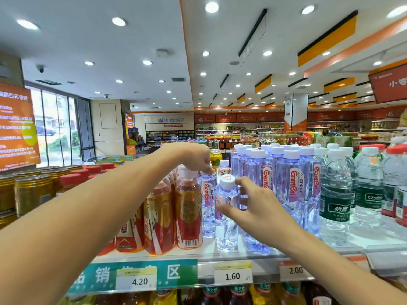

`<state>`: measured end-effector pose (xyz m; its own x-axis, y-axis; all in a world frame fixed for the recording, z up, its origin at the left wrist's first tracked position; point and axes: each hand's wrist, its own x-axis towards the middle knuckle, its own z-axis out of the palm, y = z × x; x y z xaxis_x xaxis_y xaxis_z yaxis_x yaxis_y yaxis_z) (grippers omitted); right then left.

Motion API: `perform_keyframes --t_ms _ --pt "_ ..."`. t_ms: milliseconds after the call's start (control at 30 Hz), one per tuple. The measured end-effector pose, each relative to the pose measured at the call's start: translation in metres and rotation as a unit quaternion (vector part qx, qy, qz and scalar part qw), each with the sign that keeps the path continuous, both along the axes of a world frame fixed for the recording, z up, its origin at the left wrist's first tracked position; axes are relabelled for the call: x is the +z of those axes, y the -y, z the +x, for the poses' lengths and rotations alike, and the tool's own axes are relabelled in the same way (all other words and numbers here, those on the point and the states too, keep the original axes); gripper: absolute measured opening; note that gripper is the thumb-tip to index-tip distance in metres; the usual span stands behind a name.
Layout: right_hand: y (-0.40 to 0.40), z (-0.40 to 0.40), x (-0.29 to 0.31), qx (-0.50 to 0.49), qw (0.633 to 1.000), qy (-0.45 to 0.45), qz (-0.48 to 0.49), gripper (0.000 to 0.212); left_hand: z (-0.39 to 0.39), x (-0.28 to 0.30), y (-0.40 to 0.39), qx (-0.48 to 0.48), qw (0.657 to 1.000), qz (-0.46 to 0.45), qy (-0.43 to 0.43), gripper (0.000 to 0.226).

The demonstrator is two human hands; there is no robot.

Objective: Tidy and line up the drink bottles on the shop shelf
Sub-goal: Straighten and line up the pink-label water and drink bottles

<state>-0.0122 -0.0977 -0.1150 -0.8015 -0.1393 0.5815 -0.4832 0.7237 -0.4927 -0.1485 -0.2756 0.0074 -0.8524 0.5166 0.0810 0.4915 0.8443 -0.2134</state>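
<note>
- Gripping the front water bottle at its shoulder: right hand, thumb and fingers curled round it.
- Left hand pinches the top of the rear water bottle, just behind.
- Both bottles stand upright on the shelf, beside the tea bottles.

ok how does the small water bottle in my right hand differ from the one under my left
The front bottle stands nearer the shelf edge than the back bottle. The right hand grips the front bottle's shoulder, cap showing; the left hand pinches the back bottle's top, covering its cap. The back bottle's label faces the camera; the front bottle's mostly does not. Both are small, clear and upright.
</note>
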Motion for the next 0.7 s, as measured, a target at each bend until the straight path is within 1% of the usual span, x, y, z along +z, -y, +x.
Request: perform_keyframes --t_ms 100,167,267,400,533,633,700 --pt "0.003 0.000 0.002 -0.008 1.000 0.001 0.002 0.064 0.000 -0.005 -0.004 0.009 1.000 0.003 -0.020 0.049" --pt "0.004 0.000 0.003 -0.012 1.000 0.002 0.002 0.062 0.001 -0.009 -0.007 0.012 0.999 0.013 -0.039 0.050" --pt "0.004 -0.002 0.002 -0.014 1.000 -0.002 -0.008 0.059 0.004 -0.014 -0.006 0.010 0.997 0.043 -0.061 0.050" --pt "0.004 -0.003 0.000 -0.016 1.000 0.004 -0.009 0.063 0.011 -0.020 0.000 0.016 0.994 0.080 -0.077 0.047" --pt "0.007 -0.002 0.000 -0.025 1.000 0.007 -0.003 0.067 0.018 -0.026 0.004 0.020 0.989 0.069 -0.129 0.044" --pt "0.009 -0.001 -0.001 -0.032 0.999 0.004 0.001 0.064 0.025 -0.035 0.007 0.016 0.984 0.086 -0.154 0.050" --pt "0.011 -0.001 -0.002 -0.040 0.999 0.000 0.007 0.064 0.033 -0.041 0.012 0.001 0.975 0.100 -0.196 0.052"
